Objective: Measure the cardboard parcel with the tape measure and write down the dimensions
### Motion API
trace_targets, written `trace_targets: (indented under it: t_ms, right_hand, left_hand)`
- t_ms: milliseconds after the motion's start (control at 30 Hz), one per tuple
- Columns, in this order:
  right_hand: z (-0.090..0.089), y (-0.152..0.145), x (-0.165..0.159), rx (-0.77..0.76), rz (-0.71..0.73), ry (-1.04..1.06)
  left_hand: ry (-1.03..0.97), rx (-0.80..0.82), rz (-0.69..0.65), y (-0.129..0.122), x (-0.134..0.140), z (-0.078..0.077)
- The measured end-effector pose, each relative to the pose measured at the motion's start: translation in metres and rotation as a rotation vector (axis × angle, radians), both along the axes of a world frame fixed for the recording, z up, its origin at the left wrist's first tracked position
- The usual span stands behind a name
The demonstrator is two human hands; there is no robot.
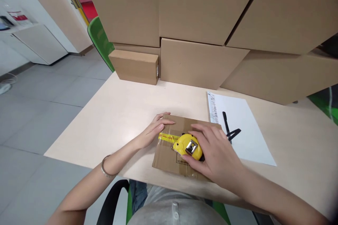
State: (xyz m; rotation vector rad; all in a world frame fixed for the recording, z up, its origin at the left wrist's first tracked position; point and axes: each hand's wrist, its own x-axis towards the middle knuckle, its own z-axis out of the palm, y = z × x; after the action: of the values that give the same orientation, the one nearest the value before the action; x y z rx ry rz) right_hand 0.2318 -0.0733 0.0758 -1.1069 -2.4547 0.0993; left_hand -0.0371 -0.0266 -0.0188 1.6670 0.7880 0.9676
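Note:
A small brown cardboard box lies flat near the table's front edge. My right hand is closed around a yellow tape measure on top of it, thumb on the near side and fingers on the far side. A short length of yellow blade runs left from the case to the box's left edge. At the box's far left corner, my left hand holds the box, its forefinger stretched along the top. Some of its fingers are partly hidden behind the edge.
Right of the box, a white sheet of paper bears a black pen and its clip-like black piece. A closed carton stands at the back left. Large cardboard panels wall the back; a green chair is behind.

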Motion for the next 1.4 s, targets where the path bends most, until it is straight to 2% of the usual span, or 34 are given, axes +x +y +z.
trace_targets:
  t_ms: [133, 267, 367, 500, 600, 700, 900, 1033, 1200, 1300, 1400]
  right_hand:
    - [-0.002, 0.006, -0.012, -0.182, 0.116, 0.131]
    - [0.006, 0.025, -0.027, -0.182, 0.33, 0.269]
    - [0.012, 0.037, -0.041, -0.201, 0.397, 0.238]
    - [0.013, 0.039, -0.051, -0.236, 0.407, 0.151]
    - [0.009, 0.035, -0.043, -0.265, 0.369, 0.181]
    - [0.009, 0.028, -0.016, -0.31, 0.279, 0.225]
    - [0.011, 0.004, 0.091, -0.348, -0.027, 0.246]
    - [-0.004, -0.011, 0.14, -0.321, -0.203, 0.308]
    - [-0.021, -0.018, 0.144, -0.369, -0.275, 0.36]
    - [-0.016, -0.018, 0.141, -0.362, -0.286, 0.361]
    - [-0.003, -0.01, 0.127, -0.356, -0.284, 0.331]
  left_hand:
    - [-0.027, -0.06, 0.03, -0.005, 0.001, 0.001]
    - [-0.135, -0.173, 0.034, -0.006, 0.003, 0.0]
    - [-0.215, -0.206, 0.046, -0.004, 0.006, -0.002]
    - [-0.163, -0.126, 0.035, -0.003, 0.006, 0.002]
    - [-0.041, -0.087, -0.017, -0.005, 0.001, 0.011]
    - [0.069, -0.044, -0.081, -0.006, -0.006, 0.016]
    - [0.045, 0.009, -0.127, 0.002, -0.011, 0.008]
    - [0.052, 0.018, -0.114, 0.003, -0.01, 0.008]
    - [0.091, 0.026, -0.072, 0.003, -0.009, 0.011]
    - [0.09, 0.033, -0.073, 0.003, -0.009, 0.011]
    - [0.094, 0.024, -0.078, 0.003, -0.01, 0.012]
